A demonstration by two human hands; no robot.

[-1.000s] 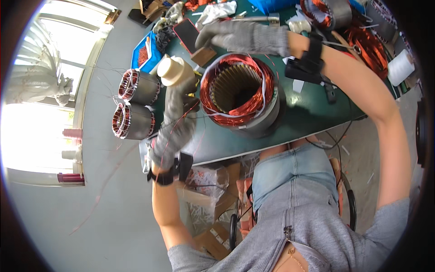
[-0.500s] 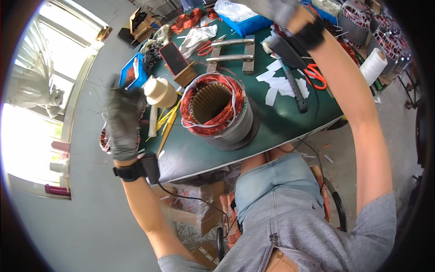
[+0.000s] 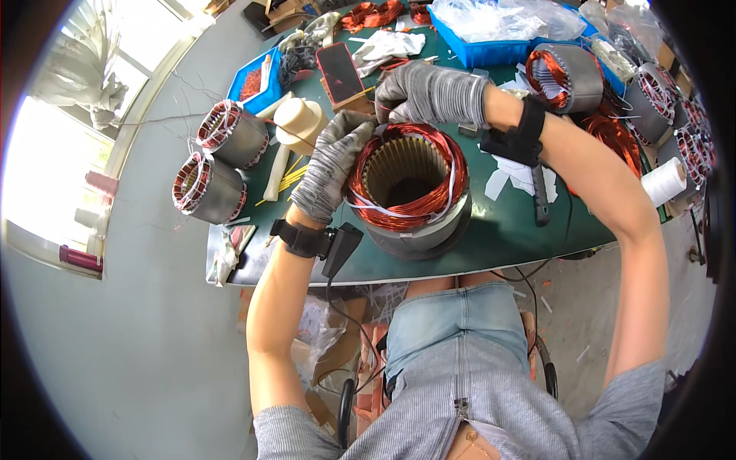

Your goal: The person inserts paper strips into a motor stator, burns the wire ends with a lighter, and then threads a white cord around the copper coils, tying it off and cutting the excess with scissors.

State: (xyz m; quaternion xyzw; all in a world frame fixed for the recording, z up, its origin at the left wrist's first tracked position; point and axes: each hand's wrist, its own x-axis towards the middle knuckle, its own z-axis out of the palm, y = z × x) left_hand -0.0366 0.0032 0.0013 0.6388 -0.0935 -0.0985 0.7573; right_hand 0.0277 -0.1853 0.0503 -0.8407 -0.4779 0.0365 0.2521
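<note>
Both gloved hands pressed on the upright stator's [image 3: 410,188] copper rim at frame centre, left hand [image 3: 330,165] flat-fingered beside it, right hand [image 3: 429,92] curled above.

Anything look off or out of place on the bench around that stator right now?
Two finished stators overhang the table's left edge, and white paper scraps lie scattered beside the stator under both hands. No damage or spill shows.

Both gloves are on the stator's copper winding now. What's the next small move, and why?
Probably pull the white tie snug. The left hand presses the near-left side of the copper winding on the stator, the right hand grips its far rim, and the tie lies loose across the front.
</note>
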